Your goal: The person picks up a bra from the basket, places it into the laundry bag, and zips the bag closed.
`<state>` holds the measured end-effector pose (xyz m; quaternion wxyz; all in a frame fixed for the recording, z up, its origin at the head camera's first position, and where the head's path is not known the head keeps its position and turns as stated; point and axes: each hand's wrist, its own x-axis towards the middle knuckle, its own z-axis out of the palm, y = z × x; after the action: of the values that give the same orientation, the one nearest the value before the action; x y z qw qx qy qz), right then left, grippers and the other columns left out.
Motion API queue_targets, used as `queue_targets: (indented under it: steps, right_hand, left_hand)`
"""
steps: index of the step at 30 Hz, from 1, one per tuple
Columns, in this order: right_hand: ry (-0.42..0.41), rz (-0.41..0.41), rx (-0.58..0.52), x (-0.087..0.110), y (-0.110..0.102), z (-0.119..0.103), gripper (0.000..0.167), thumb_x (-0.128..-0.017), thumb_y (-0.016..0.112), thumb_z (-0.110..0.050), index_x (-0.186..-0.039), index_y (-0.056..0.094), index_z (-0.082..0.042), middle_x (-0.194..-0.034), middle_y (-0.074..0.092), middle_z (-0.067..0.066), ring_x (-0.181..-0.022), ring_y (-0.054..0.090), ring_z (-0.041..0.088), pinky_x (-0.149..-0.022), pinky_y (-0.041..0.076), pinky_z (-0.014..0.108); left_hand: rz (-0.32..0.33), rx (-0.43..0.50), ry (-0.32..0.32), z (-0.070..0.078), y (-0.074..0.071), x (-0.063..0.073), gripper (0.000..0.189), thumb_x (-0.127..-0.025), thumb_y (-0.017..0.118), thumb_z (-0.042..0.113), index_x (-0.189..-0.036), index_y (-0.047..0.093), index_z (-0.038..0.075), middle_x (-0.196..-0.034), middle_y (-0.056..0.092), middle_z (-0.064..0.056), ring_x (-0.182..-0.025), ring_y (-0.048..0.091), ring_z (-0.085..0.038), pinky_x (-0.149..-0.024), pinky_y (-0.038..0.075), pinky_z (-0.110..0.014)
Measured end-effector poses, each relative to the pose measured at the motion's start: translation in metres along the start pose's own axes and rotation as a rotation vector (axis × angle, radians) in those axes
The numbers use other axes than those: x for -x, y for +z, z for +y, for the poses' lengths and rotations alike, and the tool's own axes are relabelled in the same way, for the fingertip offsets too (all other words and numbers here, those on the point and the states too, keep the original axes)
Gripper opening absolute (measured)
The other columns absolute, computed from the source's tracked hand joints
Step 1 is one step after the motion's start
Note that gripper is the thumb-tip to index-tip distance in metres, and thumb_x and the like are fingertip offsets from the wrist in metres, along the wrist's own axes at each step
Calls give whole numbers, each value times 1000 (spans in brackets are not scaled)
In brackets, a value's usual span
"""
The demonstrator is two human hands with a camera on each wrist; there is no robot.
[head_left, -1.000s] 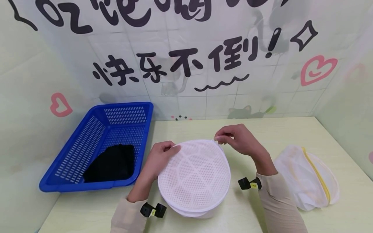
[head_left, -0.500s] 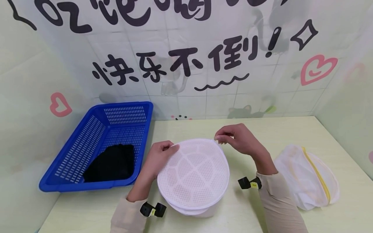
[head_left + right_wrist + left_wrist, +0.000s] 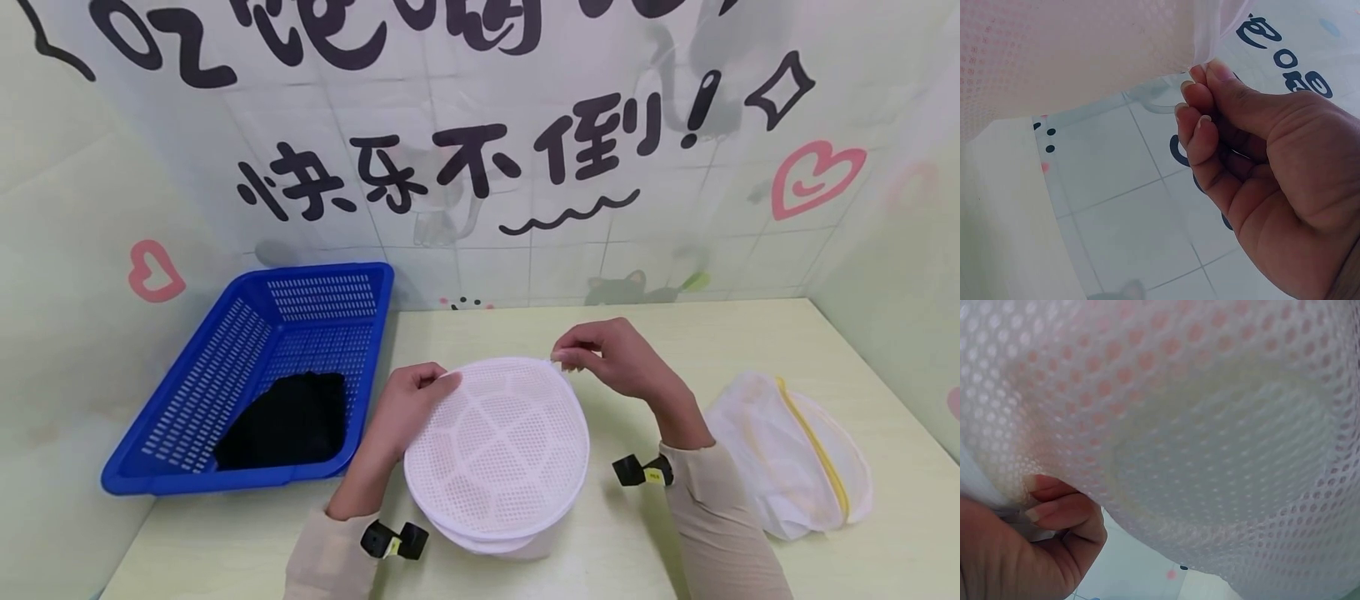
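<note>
A round white mesh laundry bag (image 3: 498, 454) with a ribbed lid is held up over the middle of the table, its flat face tilted toward me. My left hand (image 3: 405, 412) grips its upper left rim, thumb on the lid. At the upper right edge, my right hand (image 3: 618, 362) pinches the rim between thumb and fingertips. Seen from the left wrist, the bag's soft mesh side (image 3: 1222, 444) fills most of the view, the fingers (image 3: 1066, 509) curled at its edge. In the right wrist view, the fingertips meet at the zipped rim (image 3: 1205, 37).
To the left stands a blue plastic basket (image 3: 176, 417) with a black cloth (image 3: 288, 421) inside. Another white mesh bag (image 3: 765, 454) with a yellow zip lies on the table (image 3: 675, 321) at the right. A printed wall covering (image 3: 480, 275) closes off the back.
The laundry bag has shifted very slightly to the left, most of it in the first half second. Both hands keep their grip in nearly the same place.
</note>
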<state>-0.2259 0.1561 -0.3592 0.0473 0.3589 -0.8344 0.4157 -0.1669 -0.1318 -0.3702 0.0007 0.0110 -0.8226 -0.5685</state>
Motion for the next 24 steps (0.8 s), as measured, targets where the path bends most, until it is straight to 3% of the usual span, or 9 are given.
queue_targets:
  steps: [8,24]
  right_hand:
    - [-10,2,10,0,0,0,6,-88,69,-7,-87,73,-11,-77,65,-9,-66,60,9,-55,46,30]
    - [-12,-1,24,0,-1,2,12,-88,68,-7,-86,72,-18,-76,65,-11,-66,60,8,-56,47,30]
  left_hand:
    - [0,6,0,0,1,0,22,-91,65,18,-75,65,2,-66,54,-5,-62,50,-20,-54,39,-28]
    - [-4,7,-5,1,0,0,22,-91,65,19,-77,66,3,-66,55,-6,-63,50,-22,-54,39,-28]
